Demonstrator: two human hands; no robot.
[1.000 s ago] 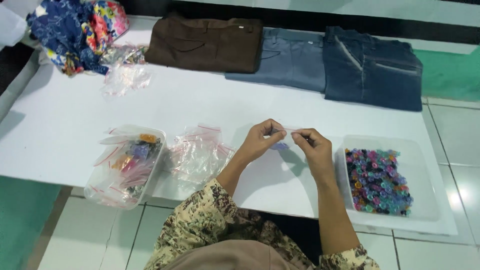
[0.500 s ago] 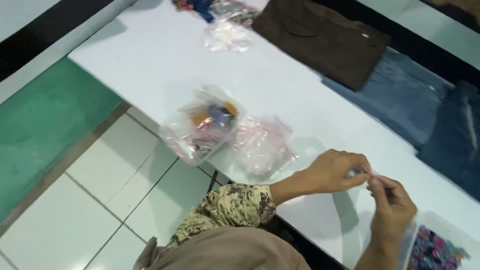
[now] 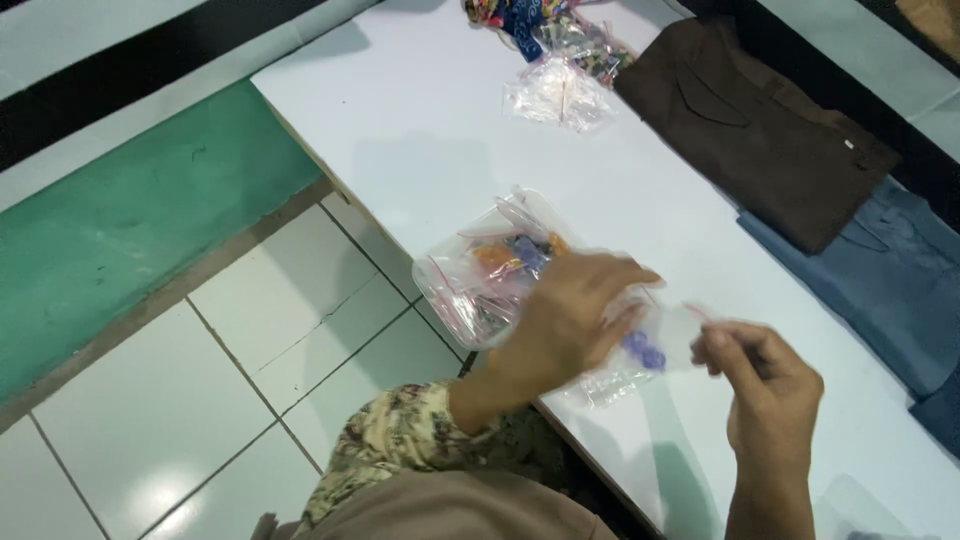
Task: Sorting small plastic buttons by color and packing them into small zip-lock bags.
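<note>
both hands (image 3: 570,325) w/ small clear bag (image 3: 672,335), white table (image 3: 440,120)

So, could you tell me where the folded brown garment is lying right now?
In the head view the folded brown garment lies at the upper right on the white table, beside the blue jeans and right of the small clear bags.

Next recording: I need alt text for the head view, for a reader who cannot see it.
Over a white table, the left hand and right hand hold a small clear bag with purple bits inside. A clear tub of filled bags sits just beyond the left hand. Folded brown trousers and blue jeans lie farther back.
</note>
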